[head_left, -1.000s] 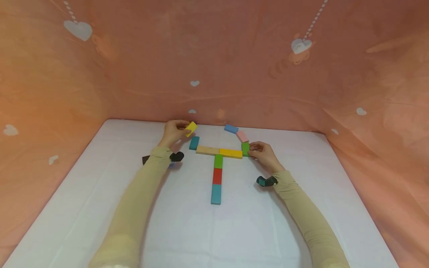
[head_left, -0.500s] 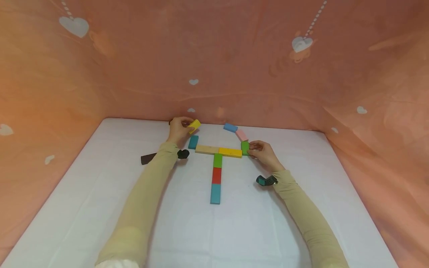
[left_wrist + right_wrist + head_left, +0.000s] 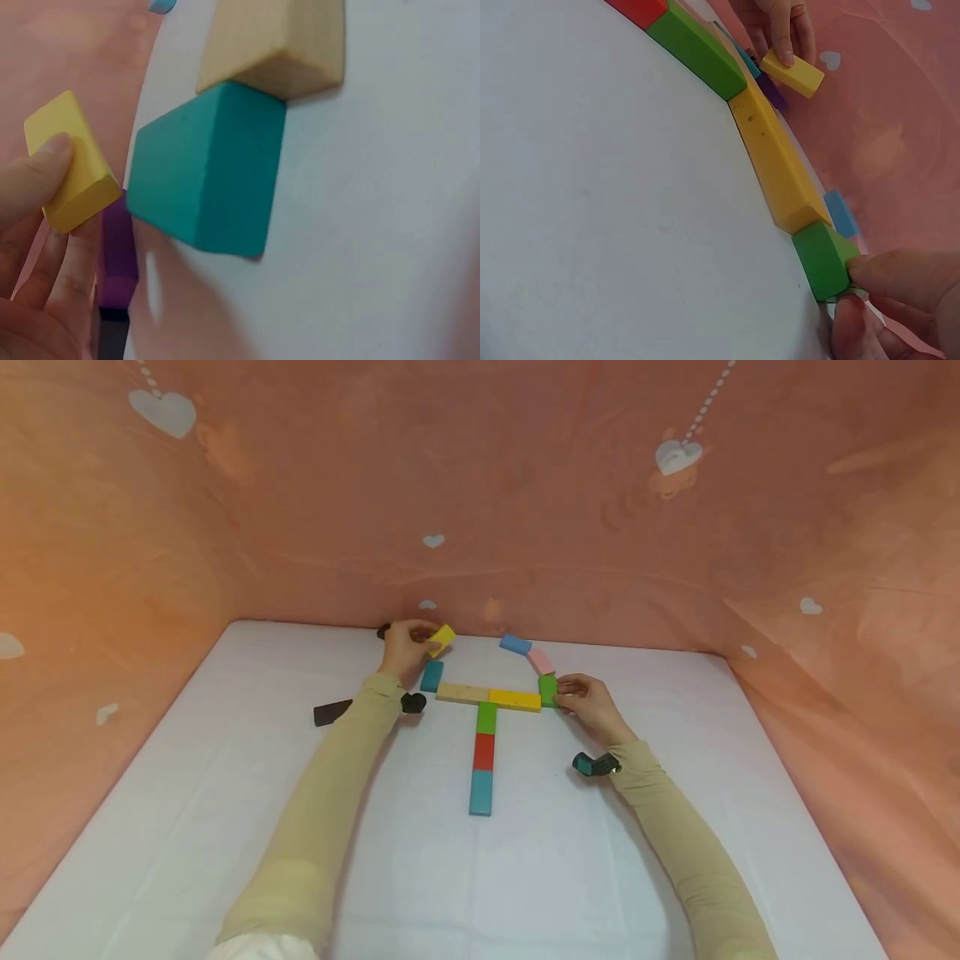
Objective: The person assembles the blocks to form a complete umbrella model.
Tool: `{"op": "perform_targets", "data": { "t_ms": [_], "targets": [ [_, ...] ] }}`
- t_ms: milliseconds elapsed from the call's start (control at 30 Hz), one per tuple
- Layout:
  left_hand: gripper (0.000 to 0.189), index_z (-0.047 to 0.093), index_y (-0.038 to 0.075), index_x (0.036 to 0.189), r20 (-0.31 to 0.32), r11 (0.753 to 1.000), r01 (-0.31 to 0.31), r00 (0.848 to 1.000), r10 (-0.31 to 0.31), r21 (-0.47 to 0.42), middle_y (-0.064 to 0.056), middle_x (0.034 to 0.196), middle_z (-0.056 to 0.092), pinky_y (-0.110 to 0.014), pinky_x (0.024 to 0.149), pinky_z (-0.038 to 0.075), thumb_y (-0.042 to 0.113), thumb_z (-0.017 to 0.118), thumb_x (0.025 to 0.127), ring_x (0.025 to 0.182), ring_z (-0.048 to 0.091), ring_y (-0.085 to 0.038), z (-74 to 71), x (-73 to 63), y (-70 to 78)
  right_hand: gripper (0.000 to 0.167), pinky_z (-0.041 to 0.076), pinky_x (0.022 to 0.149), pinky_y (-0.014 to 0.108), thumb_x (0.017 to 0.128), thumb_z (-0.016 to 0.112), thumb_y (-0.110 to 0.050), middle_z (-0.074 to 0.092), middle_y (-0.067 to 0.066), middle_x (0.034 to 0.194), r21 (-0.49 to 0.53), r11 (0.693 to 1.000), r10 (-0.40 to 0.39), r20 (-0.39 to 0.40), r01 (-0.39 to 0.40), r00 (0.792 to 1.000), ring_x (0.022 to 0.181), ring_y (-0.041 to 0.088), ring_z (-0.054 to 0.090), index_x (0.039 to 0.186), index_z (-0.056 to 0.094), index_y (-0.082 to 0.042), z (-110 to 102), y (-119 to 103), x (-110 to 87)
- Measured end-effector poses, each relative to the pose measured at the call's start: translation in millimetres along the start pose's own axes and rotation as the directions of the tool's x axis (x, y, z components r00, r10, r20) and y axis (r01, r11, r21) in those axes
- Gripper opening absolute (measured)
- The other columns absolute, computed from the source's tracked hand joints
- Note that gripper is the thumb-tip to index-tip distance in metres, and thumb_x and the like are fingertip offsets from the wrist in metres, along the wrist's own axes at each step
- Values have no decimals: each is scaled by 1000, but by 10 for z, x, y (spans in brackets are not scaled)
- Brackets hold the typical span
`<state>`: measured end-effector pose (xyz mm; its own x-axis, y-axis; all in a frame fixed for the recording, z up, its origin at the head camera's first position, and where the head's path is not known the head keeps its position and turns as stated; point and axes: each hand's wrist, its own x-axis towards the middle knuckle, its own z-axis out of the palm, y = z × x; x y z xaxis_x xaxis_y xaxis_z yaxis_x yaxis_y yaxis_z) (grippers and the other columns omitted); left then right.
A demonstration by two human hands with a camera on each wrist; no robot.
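My left hand (image 3: 405,647) pinches a yellow block (image 3: 442,641) between thumb and fingers, raised above the far edge of the white table. Just nearer lies a teal block (image 3: 432,676), touching a natural wood block (image 3: 462,692). In the left wrist view, a purple block (image 3: 118,262) and a dark block (image 3: 113,335) show partly behind the left hand. My right hand (image 3: 592,702) holds the right side of a green block (image 3: 548,691) lying flat at the end of an orange-yellow block (image 3: 514,700); its fingers hide part of that green block.
A pink block (image 3: 541,662) and a blue block (image 3: 515,644) curve away beyond the right-hand green one. Another green block (image 3: 487,718), a red block (image 3: 484,752) and a light blue block (image 3: 481,792) run toward me. A dark brown block (image 3: 332,712) lies beside the left sleeve.
My left hand has shifted to the right and slightly away from me with the yellow block, uncovering more of the dark brown block. The right hand stays at the green block.
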<state>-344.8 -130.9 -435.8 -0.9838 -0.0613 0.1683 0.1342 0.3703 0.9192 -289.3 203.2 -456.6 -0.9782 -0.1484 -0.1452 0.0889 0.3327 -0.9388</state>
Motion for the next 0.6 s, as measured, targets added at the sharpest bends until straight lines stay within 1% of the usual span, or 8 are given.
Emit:
{"op": "perform_targets", "data": {
  "t_ms": [100, 167, 267, 400, 500, 600],
  "targets": [
    [27, 68, -2, 111, -6, 1000, 18, 1000, -18, -19, -15, 112, 65, -37, 87, 51, 0, 72, 84, 97, 57, -28, 39, 13, -22, 41, 54, 72, 22, 90, 64, -4, 55, 21, 117, -8, 1000, -16, 2, 16, 1000, 86, 19, 58, 128, 51, 5, -12, 3, 4],
    [27, 68, -2, 110, -9, 998, 27, 1000, -27, -50, -16, 111, 65, -36, 85, 52, -1, 72, 83, 96, 58, -27, 67, 17, -52, 41, 54, 71, 22, 90, 64, -3, 55, 22, 116, -18, 999, -31, 3, 31, 1000, 84, 18, 58, 128, 51, 6, -7, 13, 5],
    [27, 68, -4, 108, -6, 997, 14, 1000, -15, -80, -18, 110, 65, -35, 85, 52, -4, 73, 81, 96, 60, -27, 101, 17, -74, 41, 54, 70, 21, 89, 64, -2, 55, 24, 117, -40, 998, -49, 3, 49, 999, 83, 18, 58, 128, 51, 7, -5, 20, -4],
    [27, 69, -5, 108, -13, 998, 1, 1000, -1, -69, -18, 108, 66, -35, 84, 53, -4, 73, 81, 94, 62, -28, 122, 15, -68, 41, 54, 70, 21, 90, 64, -3, 56, 24, 118, -38, 998, -50, -1, 50, 999, 84, 19, 58, 127, 52, 6, -2, 20, -11],
    [26, 69, -5, 106, -22, 999, -15, 1000, 15, -40, -18, 107, 66, -35, 84, 53, -4, 73, 81, 94, 62, -28, 128, 17, -70, 41, 54, 70, 21, 89, 64, -1, 56, 24, 118, -34, 998, -55, -3, 55, 998, 83, 17, 59, 127, 52, 7, -2, 16, -5],
    [25, 69, -6, 105, -25, 999, -11, 1000, 10, -51, -19, 107, 66, -36, 85, 53, -4, 74, 80, 97, 62, -28, 130, 26, -92, 41, 54, 70, 21, 89, 64, -1, 56, 24, 117, -34, 998, -56, 0, 56, 998, 83, 16, 59, 127, 52, 8, -1, 9, 3]
  ]
}}
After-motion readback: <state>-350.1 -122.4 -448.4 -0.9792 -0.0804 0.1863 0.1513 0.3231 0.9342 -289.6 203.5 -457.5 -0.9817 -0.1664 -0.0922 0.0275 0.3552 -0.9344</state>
